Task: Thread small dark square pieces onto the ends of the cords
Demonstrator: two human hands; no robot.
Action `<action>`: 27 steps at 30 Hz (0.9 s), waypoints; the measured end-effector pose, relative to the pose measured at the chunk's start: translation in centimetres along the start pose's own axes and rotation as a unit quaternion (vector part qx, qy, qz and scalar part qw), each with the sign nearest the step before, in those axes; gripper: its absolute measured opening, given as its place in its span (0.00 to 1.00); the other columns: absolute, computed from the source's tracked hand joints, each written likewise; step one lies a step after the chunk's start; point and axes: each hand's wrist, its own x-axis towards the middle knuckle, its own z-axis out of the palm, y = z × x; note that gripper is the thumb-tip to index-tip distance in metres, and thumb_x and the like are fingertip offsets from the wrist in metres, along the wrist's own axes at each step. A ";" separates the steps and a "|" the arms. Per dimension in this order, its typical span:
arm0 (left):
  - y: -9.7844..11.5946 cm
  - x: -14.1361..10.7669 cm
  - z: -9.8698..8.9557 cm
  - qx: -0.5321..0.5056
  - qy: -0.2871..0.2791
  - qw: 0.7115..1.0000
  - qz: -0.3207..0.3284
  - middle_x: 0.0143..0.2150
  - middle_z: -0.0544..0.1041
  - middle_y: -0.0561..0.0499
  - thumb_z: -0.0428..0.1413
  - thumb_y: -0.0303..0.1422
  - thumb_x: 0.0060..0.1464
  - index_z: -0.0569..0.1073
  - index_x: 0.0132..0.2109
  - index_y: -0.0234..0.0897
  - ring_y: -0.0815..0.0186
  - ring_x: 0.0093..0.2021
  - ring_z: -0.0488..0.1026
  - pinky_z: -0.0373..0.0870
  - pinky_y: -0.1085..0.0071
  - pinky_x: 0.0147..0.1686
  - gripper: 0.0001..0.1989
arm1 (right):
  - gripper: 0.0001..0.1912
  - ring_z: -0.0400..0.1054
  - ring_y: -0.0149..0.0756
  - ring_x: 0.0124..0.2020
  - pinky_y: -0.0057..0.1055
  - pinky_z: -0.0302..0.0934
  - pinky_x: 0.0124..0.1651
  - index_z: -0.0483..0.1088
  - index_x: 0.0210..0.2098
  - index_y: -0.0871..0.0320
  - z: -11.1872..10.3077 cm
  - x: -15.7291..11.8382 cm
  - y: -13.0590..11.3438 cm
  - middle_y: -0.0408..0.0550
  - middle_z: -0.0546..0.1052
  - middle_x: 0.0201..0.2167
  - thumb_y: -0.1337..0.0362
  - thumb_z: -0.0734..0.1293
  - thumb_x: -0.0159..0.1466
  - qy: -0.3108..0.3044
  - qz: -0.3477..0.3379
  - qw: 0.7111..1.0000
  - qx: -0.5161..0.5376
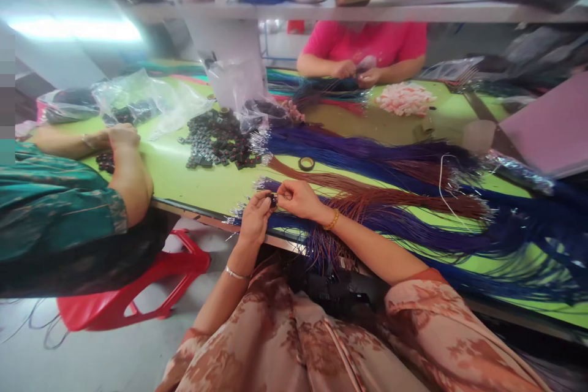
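Note:
Over the front edge of the green table (179, 180), my left hand (255, 215) pinches a small black connector housing (274, 200). My right hand (297, 199) meets it there, fingers closed at the housing's right side; what they grip, probably a wire end, is too small to make out. Beneath and beside my hands lie bundles of blue wires (395, 226) and brown wires (367, 187) with silvery metal tips. Some wires hang over the table edge towards my lap. A roll of black tape (306, 163) lies just beyond my right hand.
A heap of black connector housings (218, 138) lies left of centre. Pink-white pieces (405, 99) are piled farther back. A co-worker in pink (362, 49) sits opposite; another in green (64, 208) sits at left near a red stool (138, 288). A shelf (390, 12) spans above.

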 end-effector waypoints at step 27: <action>0.6 -1.2 1.1 0.084 0.053 0.993 0.066 0.32 0.76 0.51 0.66 0.32 0.42 0.75 0.37 0.36 0.70 0.31 0.71 0.68 0.73 0.35 0.13 | 0.08 0.58 0.25 0.23 0.23 0.51 0.28 0.69 0.26 0.62 -1.0 0.8 1.6 0.40 0.69 0.21 0.65 0.62 0.57 -0.095 -0.016 0.993 0.061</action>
